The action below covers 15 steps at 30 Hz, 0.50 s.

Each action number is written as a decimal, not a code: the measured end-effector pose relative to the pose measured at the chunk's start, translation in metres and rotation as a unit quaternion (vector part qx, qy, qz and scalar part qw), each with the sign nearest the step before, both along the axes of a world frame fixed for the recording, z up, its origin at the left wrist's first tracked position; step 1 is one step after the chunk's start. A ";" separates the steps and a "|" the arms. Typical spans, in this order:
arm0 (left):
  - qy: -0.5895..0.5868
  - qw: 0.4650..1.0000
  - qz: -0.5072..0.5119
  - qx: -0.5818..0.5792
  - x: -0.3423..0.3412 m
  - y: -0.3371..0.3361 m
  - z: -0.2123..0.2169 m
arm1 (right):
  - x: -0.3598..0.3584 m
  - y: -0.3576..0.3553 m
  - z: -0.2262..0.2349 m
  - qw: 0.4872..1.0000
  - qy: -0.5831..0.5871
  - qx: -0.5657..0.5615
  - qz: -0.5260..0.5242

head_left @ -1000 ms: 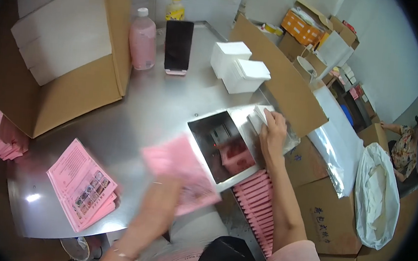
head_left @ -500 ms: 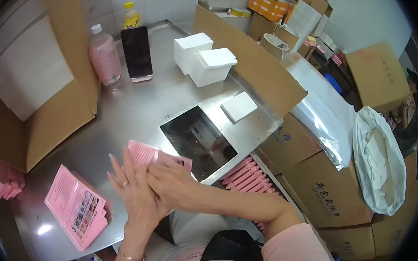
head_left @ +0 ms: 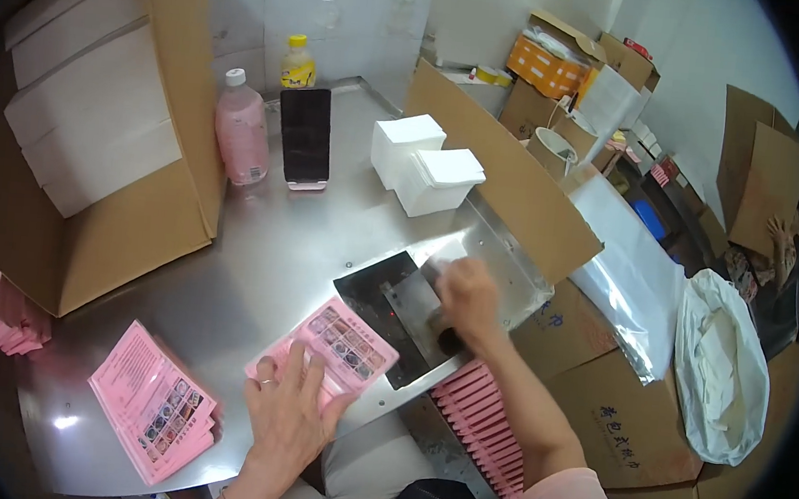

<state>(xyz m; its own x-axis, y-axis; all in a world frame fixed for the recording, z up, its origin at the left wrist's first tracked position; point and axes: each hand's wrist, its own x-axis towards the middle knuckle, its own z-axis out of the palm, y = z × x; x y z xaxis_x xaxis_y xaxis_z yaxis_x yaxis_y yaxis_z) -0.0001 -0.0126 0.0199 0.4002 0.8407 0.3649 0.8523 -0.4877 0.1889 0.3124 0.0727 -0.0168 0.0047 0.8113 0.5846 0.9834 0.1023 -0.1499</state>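
My left hand holds a pink printed packet near the table's front edge, fingers bent over its near part and thumb along its side. Small pictures cover the packet's upper face. My right hand, slightly blurred, is closed beside the dark rectangular opening in the steel table. What its fingers hold is hidden; a pale patch shows just behind them. A grey plate lies across part of the opening. Left of my left hand rests a stack of pink packets.
Two white tissue stacks stand by a cardboard flap. At the back are a phone and a pink bottle. An open carton of white stacks borders the left. Pink packets line up below the table edge.
My hands have come apart: the right moved right to the opening, while the left stays on the pink packet, whose pictured face now shows. The small white stack is no longer plainly visible.
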 end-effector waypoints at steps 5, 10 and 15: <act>-0.020 0.999 0.016 -0.034 -0.002 0.007 -0.005 | -0.008 0.060 0.106 0.960 0.091 0.251 -0.081; -0.067 0.998 0.012 0.017 0.005 0.009 -0.012 | -0.001 0.128 0.093 0.981 -0.108 0.128 -0.095; -0.094 0.995 -0.008 0.016 0.002 0.011 -0.013 | -0.012 0.128 0.080 0.993 -0.065 0.032 -0.096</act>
